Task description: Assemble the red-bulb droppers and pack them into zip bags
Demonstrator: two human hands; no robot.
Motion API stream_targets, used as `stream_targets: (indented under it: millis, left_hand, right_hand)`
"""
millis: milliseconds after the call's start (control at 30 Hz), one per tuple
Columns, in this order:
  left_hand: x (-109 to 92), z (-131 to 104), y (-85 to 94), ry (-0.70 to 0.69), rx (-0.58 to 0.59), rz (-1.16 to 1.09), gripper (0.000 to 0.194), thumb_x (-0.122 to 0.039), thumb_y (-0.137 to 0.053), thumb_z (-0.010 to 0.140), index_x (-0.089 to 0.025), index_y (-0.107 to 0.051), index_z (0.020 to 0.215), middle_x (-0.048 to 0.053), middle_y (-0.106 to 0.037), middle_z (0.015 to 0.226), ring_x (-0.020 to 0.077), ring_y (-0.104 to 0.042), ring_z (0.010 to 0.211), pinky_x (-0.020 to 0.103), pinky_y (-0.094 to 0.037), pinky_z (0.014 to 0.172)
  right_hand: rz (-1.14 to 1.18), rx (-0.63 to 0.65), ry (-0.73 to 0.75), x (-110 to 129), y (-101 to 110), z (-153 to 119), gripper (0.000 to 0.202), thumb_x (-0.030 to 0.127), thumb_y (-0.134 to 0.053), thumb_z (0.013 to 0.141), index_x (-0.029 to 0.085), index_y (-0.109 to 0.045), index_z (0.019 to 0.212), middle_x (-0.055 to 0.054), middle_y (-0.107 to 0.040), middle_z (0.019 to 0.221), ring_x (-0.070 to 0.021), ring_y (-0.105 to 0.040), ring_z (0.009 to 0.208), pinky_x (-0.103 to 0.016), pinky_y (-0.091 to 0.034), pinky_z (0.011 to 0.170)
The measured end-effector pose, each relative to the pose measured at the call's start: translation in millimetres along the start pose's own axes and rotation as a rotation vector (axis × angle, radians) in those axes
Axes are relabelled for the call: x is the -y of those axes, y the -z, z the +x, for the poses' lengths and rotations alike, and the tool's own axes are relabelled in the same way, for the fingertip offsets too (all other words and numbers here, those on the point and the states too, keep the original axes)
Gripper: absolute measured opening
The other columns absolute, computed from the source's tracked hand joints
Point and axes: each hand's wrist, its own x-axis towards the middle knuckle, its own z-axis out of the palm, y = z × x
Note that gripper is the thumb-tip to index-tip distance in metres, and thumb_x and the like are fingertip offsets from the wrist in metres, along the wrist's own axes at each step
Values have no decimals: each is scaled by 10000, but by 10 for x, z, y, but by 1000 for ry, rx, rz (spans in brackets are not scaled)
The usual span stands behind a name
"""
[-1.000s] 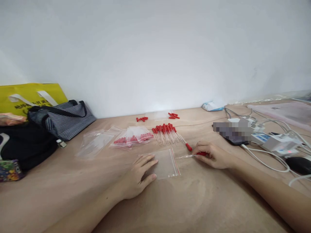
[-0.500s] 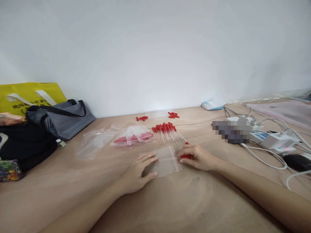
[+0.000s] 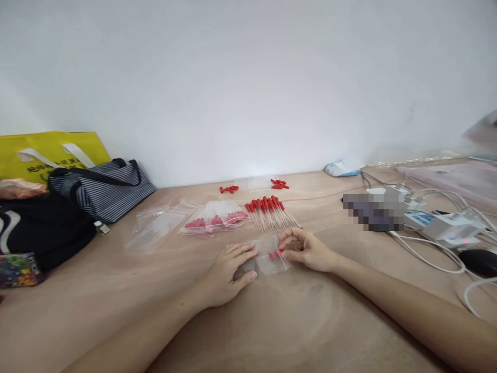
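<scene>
A clear zip bag (image 3: 267, 266) lies flat on the table before me. My left hand (image 3: 231, 272) rests on its left part, palm down, thumb and fingers apart. At the bag's right-hand mouth, my right hand (image 3: 305, 249) pinches a dropper with a red bulb (image 3: 275, 254). The red bulb shows within the bag's outline; my fingers cover the rest. Just beyond, several droppers (image 3: 267, 207) lie fanned out, red bulbs pointing away and thin pale stems towards me. Filled bags (image 3: 217, 220) with red bulbs inside overlap to their left.
Flat clear bags (image 3: 153, 225) lie at left, near a striped bag (image 3: 108, 191) and a black cloth item (image 3: 46, 233). Loose red bulbs (image 3: 229, 189) sit by the wall. At right are a tissue pack (image 3: 344, 169), chargers with cables (image 3: 446, 228) and a black mouse (image 3: 479, 262).
My right hand has shifted slightly left, bringing the red bulb from outside the bag's mouth to within its outline. My left hand stays on the bag. A blurred pale shape has appeared at far right.
</scene>
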Motion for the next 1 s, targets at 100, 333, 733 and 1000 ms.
stream_targets:
  millis: [100, 333, 733, 1000]
  left_hand:
    - [2, 3, -18, -8, -8, -5, 399, -363, -466, 804, -230, -479, 1181, 54, -433, 1288, 235, -372, 1186, 437, -298, 979]
    - [86, -60, 23, -11, -78, -89, 365, -335, -437, 823, -215, -477, 1166, 65, -435, 1278, 205, -416, 1152, 378, -352, 955]
    - [275, -173, 72, -4, -60, -57, 336, -348, -454, 814, -227, -519, 1121, 50, -505, 1214, 194, -459, 1116, 352, -371, 946]
    - [290, -105, 36, -15, -22, -84, 349, -342, -382, 855, -253, -482, 1178, 24, -472, 1256, 179, -394, 1178, 357, -333, 982]
  right_hand:
    - [-21, 16, -20, -14, -78, 10, 334, 302, -646, 645, 192, -458, 898, 0, -581, 791, -36, -438, 452, -174, -350, 411]
    - [-238, -133, 78, -42, -103, -1, 251, 273, -552, 707, 182, -488, 932, 14, -542, 685, -62, -454, 460, -193, -352, 420]
    - [-772, -446, -191, -69, 527, 70, 314, 346, -583, 664, 148, -539, 904, -42, -613, 721, -148, -558, 633, -239, -379, 543]
    - [-782, -499, -333, -47, 561, 104, 312, 205, -508, 693, 128, -520, 995, -29, -621, 653, -154, -560, 603, -240, -357, 516]
